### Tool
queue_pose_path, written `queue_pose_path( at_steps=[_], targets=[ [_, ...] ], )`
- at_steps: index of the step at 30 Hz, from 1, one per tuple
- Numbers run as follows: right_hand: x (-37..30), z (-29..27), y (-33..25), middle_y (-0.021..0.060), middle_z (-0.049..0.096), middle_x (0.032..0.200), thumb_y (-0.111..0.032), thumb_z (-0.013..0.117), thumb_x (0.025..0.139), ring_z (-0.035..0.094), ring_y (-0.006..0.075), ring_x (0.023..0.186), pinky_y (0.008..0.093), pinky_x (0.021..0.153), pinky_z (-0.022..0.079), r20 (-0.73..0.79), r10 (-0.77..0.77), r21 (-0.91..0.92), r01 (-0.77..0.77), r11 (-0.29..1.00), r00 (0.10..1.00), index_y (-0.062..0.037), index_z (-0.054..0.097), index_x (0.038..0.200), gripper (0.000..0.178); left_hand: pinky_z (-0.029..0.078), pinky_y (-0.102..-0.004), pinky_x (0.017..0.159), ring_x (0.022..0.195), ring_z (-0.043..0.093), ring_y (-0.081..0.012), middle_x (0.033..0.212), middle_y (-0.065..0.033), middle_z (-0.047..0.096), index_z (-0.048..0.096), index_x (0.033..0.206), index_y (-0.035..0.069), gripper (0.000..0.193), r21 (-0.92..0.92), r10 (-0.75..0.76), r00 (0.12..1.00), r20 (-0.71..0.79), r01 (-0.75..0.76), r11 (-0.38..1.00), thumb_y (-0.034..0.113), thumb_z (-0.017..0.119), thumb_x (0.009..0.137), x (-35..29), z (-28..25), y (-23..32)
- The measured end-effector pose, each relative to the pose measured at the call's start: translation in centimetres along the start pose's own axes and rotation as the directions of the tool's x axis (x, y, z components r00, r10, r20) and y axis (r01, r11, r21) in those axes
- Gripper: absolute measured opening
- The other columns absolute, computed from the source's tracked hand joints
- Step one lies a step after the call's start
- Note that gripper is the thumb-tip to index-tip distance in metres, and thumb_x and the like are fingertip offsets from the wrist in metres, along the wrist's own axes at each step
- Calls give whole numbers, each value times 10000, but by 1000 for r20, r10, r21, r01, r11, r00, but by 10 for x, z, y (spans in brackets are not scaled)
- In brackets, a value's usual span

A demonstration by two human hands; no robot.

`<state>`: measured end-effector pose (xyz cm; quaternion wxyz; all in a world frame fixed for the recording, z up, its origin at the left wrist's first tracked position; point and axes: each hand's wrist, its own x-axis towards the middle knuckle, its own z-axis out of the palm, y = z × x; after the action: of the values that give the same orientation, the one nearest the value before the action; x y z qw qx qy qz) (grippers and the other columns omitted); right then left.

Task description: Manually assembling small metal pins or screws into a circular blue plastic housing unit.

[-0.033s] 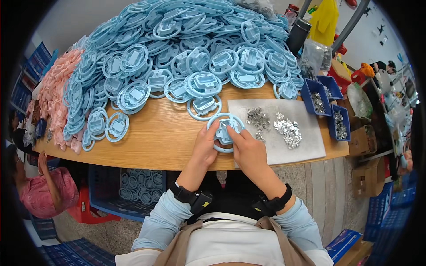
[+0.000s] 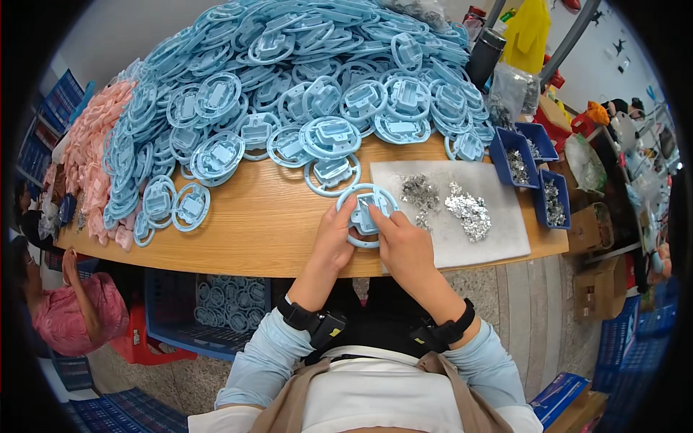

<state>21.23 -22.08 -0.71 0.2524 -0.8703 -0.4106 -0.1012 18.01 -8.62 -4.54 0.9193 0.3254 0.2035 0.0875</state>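
My left hand [image 2: 335, 234] grips the left rim of a light blue ring-shaped plastic part [image 2: 367, 193] with a boxy middle, held just above the table's front edge. My right hand [image 2: 406, 242] closes on the right side of the same part, its thumb and fingertip reaching in over the middle. Whether a small metal piece sits between those fingertips is too small to tell. Another blue part [image 2: 333, 173] lies just beyond my hands. On a white foam mat [image 2: 498, 245] to the right are a darker pile of small metal pieces [image 2: 419, 191] and a shinier silver pile [image 2: 469, 214].
A large heap of blue parts [image 2: 289, 79] covers the far table, with pink parts [image 2: 94, 166] at its left. Blue bins [image 2: 554, 206] of metal pieces stand at the right edge. Below is a blue crate [image 2: 170, 310]; a seated person [image 2: 83, 310] is at left.
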Motion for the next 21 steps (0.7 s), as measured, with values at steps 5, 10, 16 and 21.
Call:
queue_pose_path(
  at_steps=[5,10,16,21],
  targets=[
    [0,0,-1,97,548,764,-51,567,726,586,269,555,355,491,479,10,17,0,-17,1000,1000,-102,556,1126,403,509,-260,602,790,590,-112,912,-19,593,528,1053,73,230,5,7,1000,-17,-7,1000,247,527,902,1,1,-1],
    [1,-1,-2,91,546,757,-48,576,711,593,259,560,338,494,485,29,-14,-32,15,999,999,-53,541,1136,426,506,-256,587,770,590,-106,892,-21,598,536,1036,73,225,35,28,999,-34,-27,999,251,533,899,0,1,-2],
    [0,5,-11,95,543,757,-100,581,716,604,234,564,311,503,499,137,-91,-343,133,930,986,24,504,1159,466,503,-267,676,812,593,-135,955,-45,601,534,1068,54,244,229,53,998,-16,-48,972,229,518,899,3,-7,-5],
    [6,7,-3,86,534,777,-103,577,733,600,241,566,319,496,486,164,-95,-317,144,937,982,-11,509,1177,459,498,-262,625,771,584,-117,915,-23,597,546,1048,59,237,143,100,994,-32,-94,985,230,548,885,3,4,-2]
  ],
)
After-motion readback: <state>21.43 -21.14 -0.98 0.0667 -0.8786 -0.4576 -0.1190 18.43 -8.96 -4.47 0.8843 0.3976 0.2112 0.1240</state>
